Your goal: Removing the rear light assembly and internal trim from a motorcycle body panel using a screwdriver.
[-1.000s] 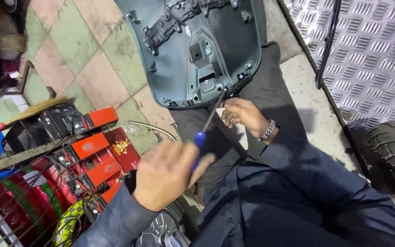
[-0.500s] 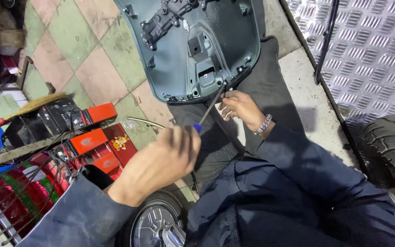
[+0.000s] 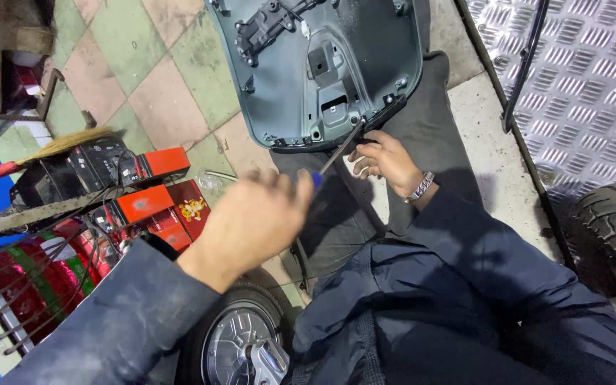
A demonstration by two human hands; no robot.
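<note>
The left hand (image 3: pixel 251 221) grips a screwdriver (image 3: pixel 336 153) aimed at the grey panel (image 3: pixel 322 64); beside its edge, the right hand (image 3: pixel 383 157) curls, steadying the tip.

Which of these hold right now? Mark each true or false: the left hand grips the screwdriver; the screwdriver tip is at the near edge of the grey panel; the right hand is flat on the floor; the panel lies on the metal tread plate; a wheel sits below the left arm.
1. The left hand holds the screwdriver. True, its grip is on the blue handle end.
2. The screwdriver tip meets the near edge of the grey panel. True.
3. The right hand lies flat on the floor. False: it is raised at the panel's edge by the shaft.
4. The panel rests on the tread plate. False: it is over the tiled floor and the lap.
5. A wheel sits below the left arm. True.
</note>
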